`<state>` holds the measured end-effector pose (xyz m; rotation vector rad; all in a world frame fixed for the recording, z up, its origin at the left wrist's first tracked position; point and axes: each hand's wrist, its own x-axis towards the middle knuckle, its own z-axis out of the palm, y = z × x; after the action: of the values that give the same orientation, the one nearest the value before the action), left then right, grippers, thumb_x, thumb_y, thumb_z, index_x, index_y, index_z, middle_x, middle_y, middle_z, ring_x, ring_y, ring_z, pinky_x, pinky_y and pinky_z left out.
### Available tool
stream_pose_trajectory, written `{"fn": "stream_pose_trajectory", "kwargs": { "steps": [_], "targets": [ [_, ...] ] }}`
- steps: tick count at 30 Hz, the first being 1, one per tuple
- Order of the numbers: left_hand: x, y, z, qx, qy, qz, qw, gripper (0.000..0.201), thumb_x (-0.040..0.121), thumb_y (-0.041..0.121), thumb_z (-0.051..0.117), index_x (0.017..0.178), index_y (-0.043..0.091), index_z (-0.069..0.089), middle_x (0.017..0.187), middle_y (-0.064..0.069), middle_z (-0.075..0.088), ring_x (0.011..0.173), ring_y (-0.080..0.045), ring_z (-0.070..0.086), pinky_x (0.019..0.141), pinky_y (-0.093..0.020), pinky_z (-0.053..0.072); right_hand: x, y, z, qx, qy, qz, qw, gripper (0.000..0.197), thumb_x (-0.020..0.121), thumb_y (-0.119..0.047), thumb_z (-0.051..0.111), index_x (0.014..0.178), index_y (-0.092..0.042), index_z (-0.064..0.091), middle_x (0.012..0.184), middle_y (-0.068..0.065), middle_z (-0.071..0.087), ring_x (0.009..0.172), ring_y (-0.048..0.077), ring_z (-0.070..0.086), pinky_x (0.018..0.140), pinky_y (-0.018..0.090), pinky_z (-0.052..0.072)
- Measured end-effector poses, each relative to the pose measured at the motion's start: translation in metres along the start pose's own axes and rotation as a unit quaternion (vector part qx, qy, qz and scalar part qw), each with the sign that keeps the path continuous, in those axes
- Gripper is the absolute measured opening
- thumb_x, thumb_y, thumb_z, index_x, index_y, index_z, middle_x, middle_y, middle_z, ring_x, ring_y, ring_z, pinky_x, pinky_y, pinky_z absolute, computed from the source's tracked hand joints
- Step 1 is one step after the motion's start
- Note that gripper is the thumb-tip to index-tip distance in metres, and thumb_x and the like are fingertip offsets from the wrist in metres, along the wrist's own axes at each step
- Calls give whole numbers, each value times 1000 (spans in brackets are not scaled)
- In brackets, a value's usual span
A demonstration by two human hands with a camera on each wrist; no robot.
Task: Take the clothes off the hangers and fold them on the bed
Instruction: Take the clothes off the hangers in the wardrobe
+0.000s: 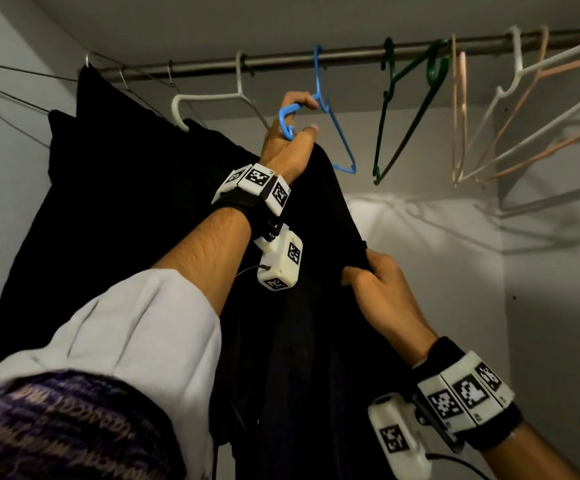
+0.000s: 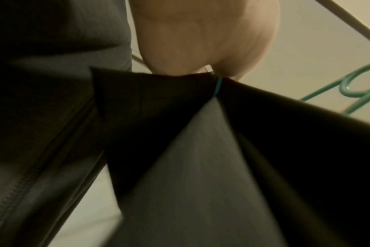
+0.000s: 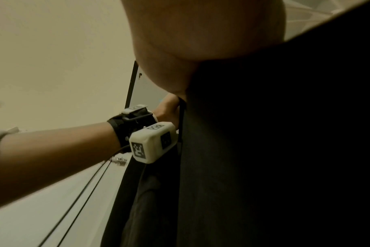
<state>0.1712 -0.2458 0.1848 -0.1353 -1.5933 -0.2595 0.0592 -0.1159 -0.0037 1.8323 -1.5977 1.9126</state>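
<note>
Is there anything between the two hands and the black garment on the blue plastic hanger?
Nothing visible: the left hand grips the blue plastic hanger, and the right hand already pinches the black garment.

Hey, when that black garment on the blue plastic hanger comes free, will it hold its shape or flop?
The black garment will probably flop: it hangs in loose folds where the right hand grips it. The thin blue plastic hanger, held by the left hand, may swing.

The black garment [image 1: 316, 306] hides the blue hanger's [image 1: 337, 143] shoulder and runs offscreen below.
</note>
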Motion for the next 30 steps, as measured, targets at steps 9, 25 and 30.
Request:
{"fn": "stream_pose_trajectory", "kwargs": {
  "steps": [9, 25, 30],
  "targets": [
    [4, 2, 2, -9, 14, -8, 1000, 25, 87, 3, 54, 109, 15, 56, 122, 3, 59, 82, 11, 53, 82, -1, 42, -24, -3, -3, 111, 54, -58, 991, 41, 88, 13, 40, 61, -18, 41, 50, -8, 40, 43, 9, 38, 43, 22, 30],
    [4, 11, 2, -4, -6, -45, 999, 26, 93, 8, 53, 99, 34, 56, 83, 17, 52, 70, -5, 53, 68, -16, 47, 9, -31, -8, 207, -5, 87, 974, 59, 82, -49, 79, 132, -25, 59, 115, -1, 76, 99, 17, 76, 93, 45, 60],
    [2, 12, 4, 20, 3, -37, 999, 29, 96, 3, 53, 104, 30, 52, 91, 13, 57, 63, 0, 49, 63, -12, 42, 47, -64, -2, 241, -2, 47, 969, 46, 86, -40, 79, 126, -21, 66, 108, -1, 78, 94, 15, 77, 86, 34, 62]
  ]
}}
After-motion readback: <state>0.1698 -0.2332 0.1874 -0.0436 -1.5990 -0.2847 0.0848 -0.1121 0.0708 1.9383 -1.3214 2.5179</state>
